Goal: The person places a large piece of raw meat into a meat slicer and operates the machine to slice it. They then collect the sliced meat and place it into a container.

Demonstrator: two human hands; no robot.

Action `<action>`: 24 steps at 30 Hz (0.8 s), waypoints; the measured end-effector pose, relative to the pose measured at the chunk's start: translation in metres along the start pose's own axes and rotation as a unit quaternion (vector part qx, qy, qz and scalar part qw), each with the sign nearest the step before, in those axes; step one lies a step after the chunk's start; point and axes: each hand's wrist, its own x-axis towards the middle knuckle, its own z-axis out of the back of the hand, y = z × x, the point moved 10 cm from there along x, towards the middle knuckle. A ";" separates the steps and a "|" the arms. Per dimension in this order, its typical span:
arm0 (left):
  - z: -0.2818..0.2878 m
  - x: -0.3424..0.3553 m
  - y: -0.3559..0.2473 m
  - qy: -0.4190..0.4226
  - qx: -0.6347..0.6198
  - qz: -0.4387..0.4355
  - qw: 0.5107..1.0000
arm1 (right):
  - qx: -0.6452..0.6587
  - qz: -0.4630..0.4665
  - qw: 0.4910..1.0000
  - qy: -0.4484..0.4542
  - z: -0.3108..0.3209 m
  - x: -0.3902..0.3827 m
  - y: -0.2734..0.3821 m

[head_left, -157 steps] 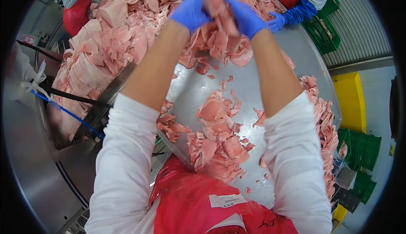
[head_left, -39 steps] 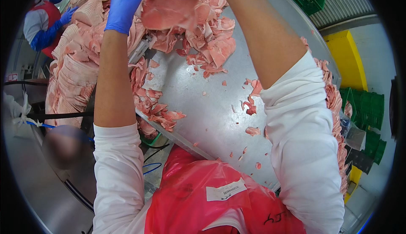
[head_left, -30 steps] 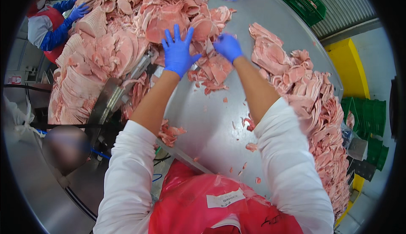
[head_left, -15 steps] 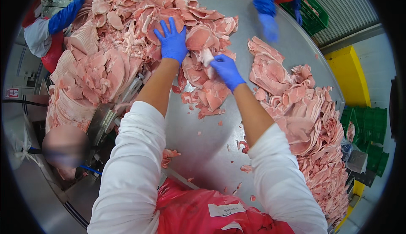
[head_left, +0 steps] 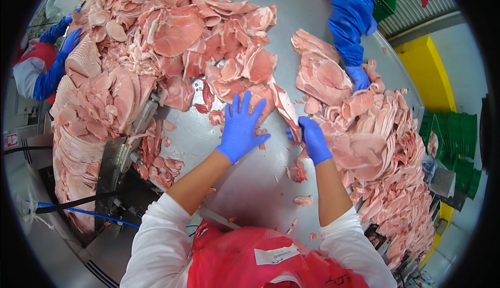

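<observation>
My left hand [head_left: 242,128], in a blue glove, lies spread over the near end of some loose meat slices [head_left: 229,82] on the steel table. To its right, my right hand [head_left: 314,138] is closed on the near end of a long meat slice [head_left: 284,103] with a pale edge. The far end of that slice reaches back to the loose slices. Beyond my hands rises a large heap of pink sliced meat [head_left: 177,30]. A second heap of slices [head_left: 370,152] lies to the right of my right hand.
The steel table [head_left: 245,194] carries small meat scraps. Left stands a metal machine [head_left: 112,168] beside stacked slices [head_left: 78,147]. A co-worker's gloved hand [head_left: 358,78] touches the right heap; another co-worker's hand [head_left: 71,41] is far left. Green crates [head_left: 461,137] stand far right.
Both hands have moved nearer to me, the left to the right as well. My right hand now draws out a long meat slice. The far-right co-worker's hand has come down to the right heap.
</observation>
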 end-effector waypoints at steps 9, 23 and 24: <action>0.002 0.044 0.117 -0.016 0.168 0.078 0.982 | -0.396 0.104 0.906 -0.103 -0.039 0.017 0.110; -0.043 0.109 0.029 0.070 0.242 -0.210 0.945 | -0.219 0.147 0.962 -0.071 0.003 -0.091 0.112; -0.045 0.112 0.023 0.088 0.233 -0.202 0.947 | -0.117 0.094 0.987 -0.062 0.022 -0.109 0.103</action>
